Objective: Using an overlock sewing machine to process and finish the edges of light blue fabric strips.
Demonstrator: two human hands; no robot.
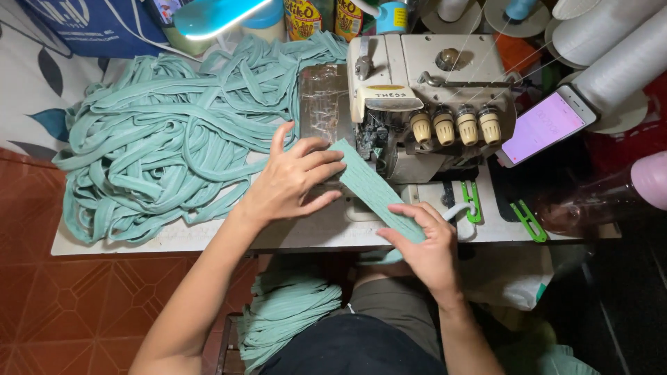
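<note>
The left hand [295, 179], at centre frame, is laid flat and open on a ribbed teal fabric strip [375, 193], fingers spread and pointing right toward the overlock machine [424, 104]; nothing is grasped, the strip is only pressed down. This flat pressure is judged to keep the strip's upper end lined up where it meets the machine's foot. The right hand [424, 243], lower centre, is closed lightly on the strip's near end, thumb on top and fingers underneath, so the strip is held taut on a diagonal from the machine down to the table edge. Both forearms enter from the bottom of the frame, the left one stretched long, the right one bent close to the body.

A large heap of sewn teal strips [167, 153] fills the upper left of the white table [313, 232]. More teal strips [285, 309] hang below the table at lower centre. A phone with a lit pink screen [545, 125] is propped at right, near white thread cones [611, 48].
</note>
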